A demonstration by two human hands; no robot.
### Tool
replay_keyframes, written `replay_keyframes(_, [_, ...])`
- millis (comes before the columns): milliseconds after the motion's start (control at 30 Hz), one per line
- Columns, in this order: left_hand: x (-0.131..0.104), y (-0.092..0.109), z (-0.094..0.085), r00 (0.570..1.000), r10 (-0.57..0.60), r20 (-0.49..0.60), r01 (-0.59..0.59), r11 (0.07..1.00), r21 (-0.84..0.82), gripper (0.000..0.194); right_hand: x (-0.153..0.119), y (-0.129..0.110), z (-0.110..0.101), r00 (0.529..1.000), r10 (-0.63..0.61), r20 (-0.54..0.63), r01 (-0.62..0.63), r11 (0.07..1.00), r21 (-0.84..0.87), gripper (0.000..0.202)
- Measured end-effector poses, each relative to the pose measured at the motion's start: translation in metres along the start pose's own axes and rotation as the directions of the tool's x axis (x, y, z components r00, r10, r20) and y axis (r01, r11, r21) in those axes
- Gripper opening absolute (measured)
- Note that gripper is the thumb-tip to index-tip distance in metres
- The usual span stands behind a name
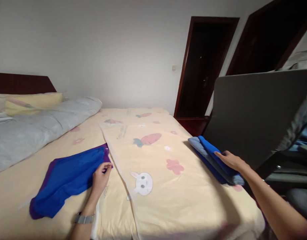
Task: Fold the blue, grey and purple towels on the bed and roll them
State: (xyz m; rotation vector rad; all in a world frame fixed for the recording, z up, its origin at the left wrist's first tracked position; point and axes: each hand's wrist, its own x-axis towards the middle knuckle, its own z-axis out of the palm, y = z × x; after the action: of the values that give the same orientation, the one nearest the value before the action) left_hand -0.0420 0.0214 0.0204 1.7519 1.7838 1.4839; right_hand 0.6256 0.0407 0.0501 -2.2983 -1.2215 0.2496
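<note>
On the left of the bed, a blue garment with purple edges (pixel 68 180) lies spread out. My left hand (pixel 102 175), with a watch on the wrist, is closed in a pinch at the garment's purple right corner. Near the bed's right edge is a folded bundle of blue and grey-blue cloth (pixel 208 156). My right hand (pixel 229 161) grips this bundle from its right side, thumb on top; the other fingers are mostly hidden.
A yellow patterned sheet (pixel 153 156) covers the bed. Behind on the left are a rolled grey quilt (pixel 50 123), a yellow pillow (pixel 35 102) and the headboard (pixel 20 82). A dark upright panel (pixel 255 116) stands beside the bed at right, near a dark door (pixel 205 66).
</note>
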Motion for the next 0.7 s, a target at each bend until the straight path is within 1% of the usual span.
replay_keyframes(100, [0.003, -0.005, -0.01, 0.998, 0.006, -0.055, -0.003, 0.999, 0.051, 0.025, 0.017, -0.013, 0.005, 0.993, 0.041, 0.109, -0.029, 0.993, -0.11, 0.079])
replay_keyframes(167, [0.004, -0.008, -0.015, 0.998, 0.005, -0.069, 0.0, 0.998, 0.069, 0.025, 0.029, -0.023, 0.012, 0.993, 0.011, 0.12, 0.0, 0.996, -0.094, 0.086])
replay_keyframes(233, [0.004, -0.012, -0.017, 0.998, 0.004, -0.064, 0.001, 0.997, 0.079, 0.024, 0.041, -0.033, 0.02, 0.992, -0.013, 0.128, 0.023, 0.997, -0.078, 0.087])
replay_keyframes(300, [0.004, -0.015, -0.019, 0.999, 0.009, -0.053, -0.004, 0.996, 0.088, 0.023, 0.051, -0.039, 0.027, 0.991, -0.006, 0.131, 0.018, 0.996, -0.089, 0.079])
replay_keyframes(367, [0.004, -0.018, -0.02, 0.999, 0.015, -0.04, -0.011, 0.995, 0.098, 0.022, 0.055, -0.043, 0.031, 0.994, 0.012, 0.112, 0.0, 0.995, -0.099, 0.065])
replay_keyframes(433, [0.005, -0.021, -0.021, 0.999, 0.019, -0.028, -0.016, 0.994, 0.109, 0.022, 0.05, -0.042, 0.031, 0.997, 0.036, 0.073, -0.028, 0.994, -0.106, 0.057])
replay_keyframes(500, [0.005, -0.023, -0.022, 1.0, 0.02, -0.018, -0.018, 0.993, 0.117, 0.022, 0.038, -0.039, 0.028, 0.999, 0.036, 0.002, -0.035, 0.996, -0.083, 0.053])
replay_keyframes(567, [0.006, -0.023, -0.022, 1.0, 0.019, -0.005, -0.018, 0.993, 0.121, 0.022, 0.022, -0.034, 0.025, 0.994, -0.027, -0.108, 0.025, 0.999, -0.019, 0.05])
replay_keyframes(633, [0.006, -0.022, -0.022, 1.0, 0.022, 0.014, -0.023, 0.992, 0.125, 0.022, 0.009, -0.031, 0.023, 0.967, -0.148, -0.207, 0.154, 0.988, 0.015, 0.048])
replay_keyframes(667, [0.006, -0.022, -0.021, 0.999, 0.026, 0.025, -0.029, 0.991, 0.129, 0.022, 0.005, -0.03, 0.024, 0.952, -0.227, -0.207, 0.232, 0.973, 0.0, 0.048])
replay_keyframes(700, [0.006, -0.021, -0.02, 0.999, 0.032, 0.034, -0.036, 0.991, 0.132, 0.022, 0.003, -0.03, 0.025, 0.941, -0.298, -0.157, 0.296, 0.954, -0.037, 0.049])
